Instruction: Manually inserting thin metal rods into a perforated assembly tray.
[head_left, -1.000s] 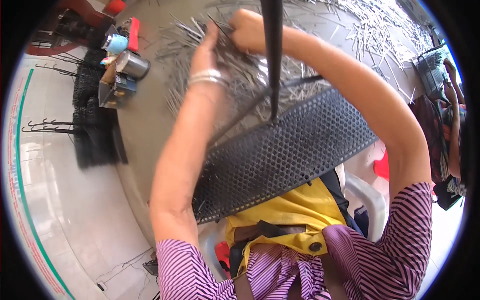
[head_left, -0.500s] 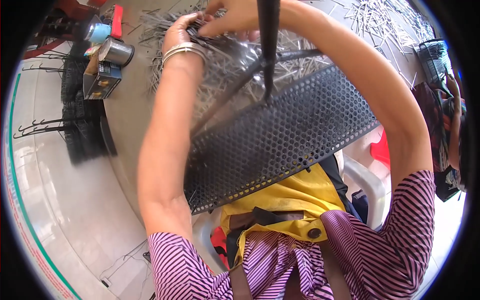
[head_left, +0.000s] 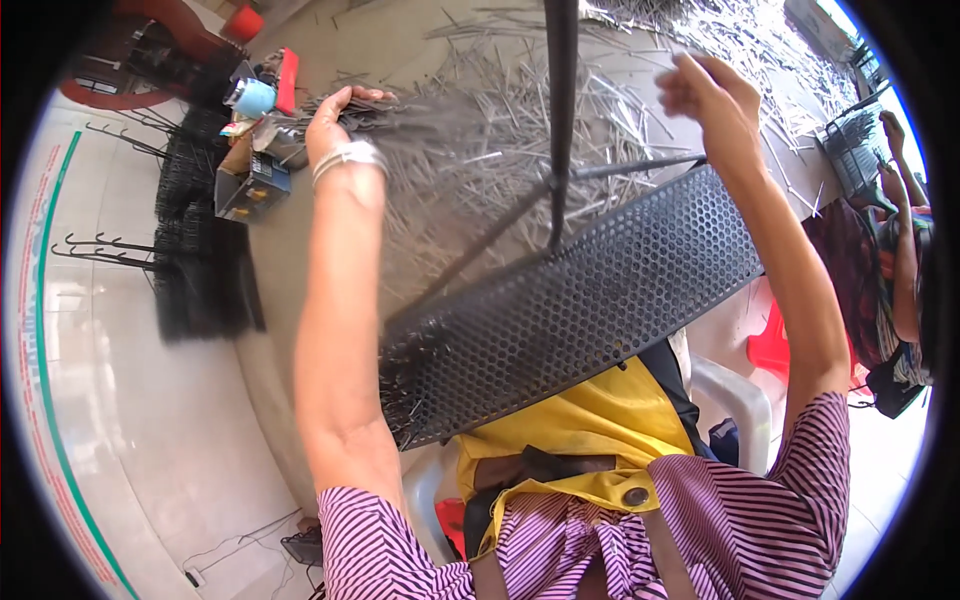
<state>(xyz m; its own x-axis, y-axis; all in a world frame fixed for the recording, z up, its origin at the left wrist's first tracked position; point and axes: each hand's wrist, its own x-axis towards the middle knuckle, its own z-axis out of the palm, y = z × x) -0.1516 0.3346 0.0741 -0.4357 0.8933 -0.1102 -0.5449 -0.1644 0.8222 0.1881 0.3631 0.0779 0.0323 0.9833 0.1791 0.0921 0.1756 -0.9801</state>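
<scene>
My left hand [head_left: 338, 122], a pale bracelet at its wrist, is curled round a bundle of thin metal strips [head_left: 375, 115] at the left side of the table. Spread over the tabletop beyond is a loose pile of thin silvery strips [head_left: 500, 130]. To the right, my right hand [head_left: 722, 112] is raised above the table, apart from the pile; its fingers point left, slightly blurred, and nothing shows in them. Between my forearms lies a black perforated tray [head_left: 590, 270], with several dark small pieces [head_left: 415, 375] at its left end.
A black upright pole [head_left: 561, 120] with slanting legs rises beyond the tray. Left are an open box [head_left: 255, 185], a blue container [head_left: 250, 97], and black hooked racks [head_left: 205, 280]. At right are a second strip heap [head_left: 740, 45], a wire basket [head_left: 850, 140], another person's arm [head_left: 903, 250] and a red stool [head_left: 770, 340].
My hands were together over the pile and are now apart. The right has swung out to the right; the left has moved slightly left and nearer me, still with strips. The view has shifted.
</scene>
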